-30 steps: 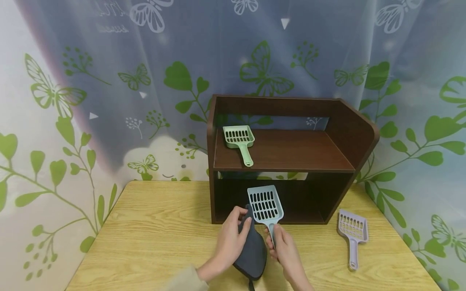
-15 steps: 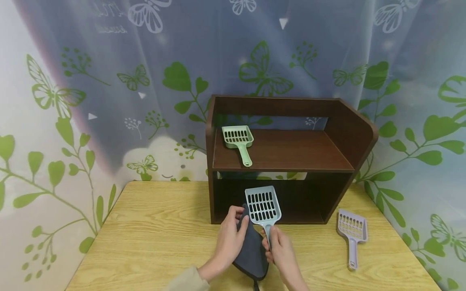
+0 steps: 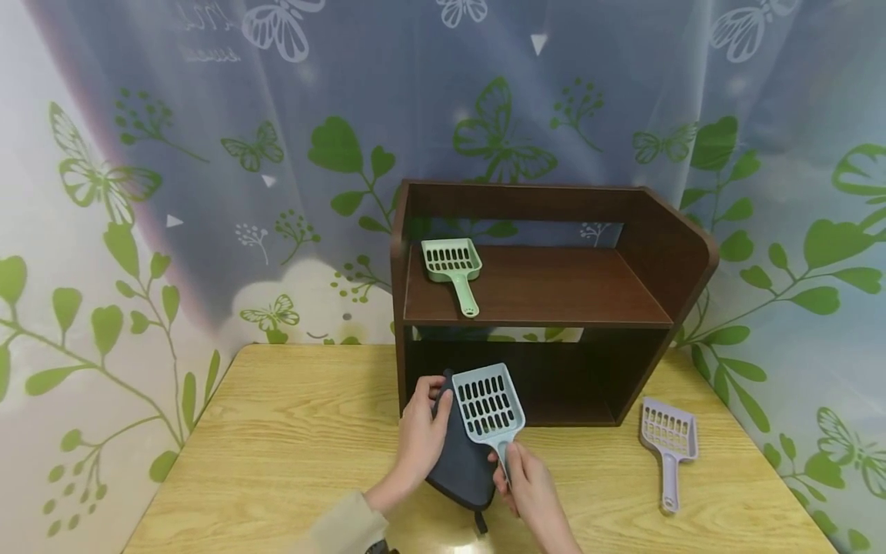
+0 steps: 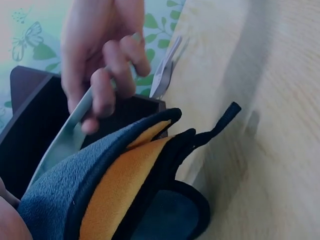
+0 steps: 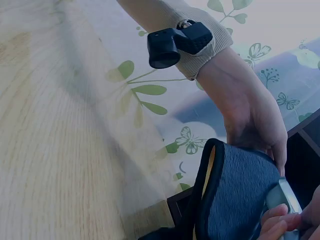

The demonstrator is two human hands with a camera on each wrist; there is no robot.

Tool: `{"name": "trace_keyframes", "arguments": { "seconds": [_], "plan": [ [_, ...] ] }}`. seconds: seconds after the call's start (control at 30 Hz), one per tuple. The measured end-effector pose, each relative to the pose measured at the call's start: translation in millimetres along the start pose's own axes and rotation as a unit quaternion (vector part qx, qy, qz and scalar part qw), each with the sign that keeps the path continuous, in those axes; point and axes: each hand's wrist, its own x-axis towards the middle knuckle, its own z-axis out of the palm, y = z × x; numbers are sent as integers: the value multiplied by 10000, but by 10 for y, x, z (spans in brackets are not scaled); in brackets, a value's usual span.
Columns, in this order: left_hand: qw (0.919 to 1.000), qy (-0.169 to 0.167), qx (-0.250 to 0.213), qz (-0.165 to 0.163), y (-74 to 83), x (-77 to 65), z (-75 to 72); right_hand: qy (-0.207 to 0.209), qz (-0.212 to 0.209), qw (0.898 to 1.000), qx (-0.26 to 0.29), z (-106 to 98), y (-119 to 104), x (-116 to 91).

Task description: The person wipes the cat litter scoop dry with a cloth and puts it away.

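Observation:
My right hand point(image 3: 533, 488) grips the handle of a pale blue slotted litter scoop point(image 3: 488, 402). In my left hand point(image 3: 418, 435), a folded dark blue cloth point(image 3: 462, 465) is pinched near its upper end. The cloth lies against the scoop's left side and partly behind it. From the left wrist view, the cloth point(image 4: 75, 175) shows an orange inner face, black edging and a hanging loop. The right wrist view has the cloth point(image 5: 240, 185) beside the scoop point(image 5: 283, 192), whose head is mostly hidden there. Both things are held up in front of the shelf.
A dark brown two-level shelf point(image 3: 540, 286) stands at the back of the wooden table point(image 3: 298, 431). On its upper level lies a green litter scoop point(image 3: 453, 265). A purple litter scoop point(image 3: 669, 442) rests on the table to the right. Patterned curtains point(image 3: 332, 254) hang behind.
Both hands have moved a little left, carrying the scoop and the cloth. The scoop has tilted further left and sits slightly lower. The green and purple scoops have stayed put.

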Motion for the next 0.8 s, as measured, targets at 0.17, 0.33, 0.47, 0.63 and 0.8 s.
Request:
{"name": "trace_keyframes", "arguments": {
  "seconds": [0.17,0.33,0.47,0.63,0.8],
  "plan": [
    [9993,-295,-203,138,-25,96,-120,-41,-150,9982,-580,-50,11,-29],
    [9941,-895,-599,143,-44,175,-250,-149,-313,9896,-1396,-144,2,-43],
    [9894,-1247,-743,-39,-63,204,-332,-370,-474,9837,-1695,-227,-19,-38],
    [9839,-1518,-883,-319,-79,215,-391,-906,-658,9743,-1952,-319,-22,-29],
    [9791,-1759,-871,-539,-95,234,-401,-1166,-755,9662,-2173,-367,-20,-22]
  ]
}}
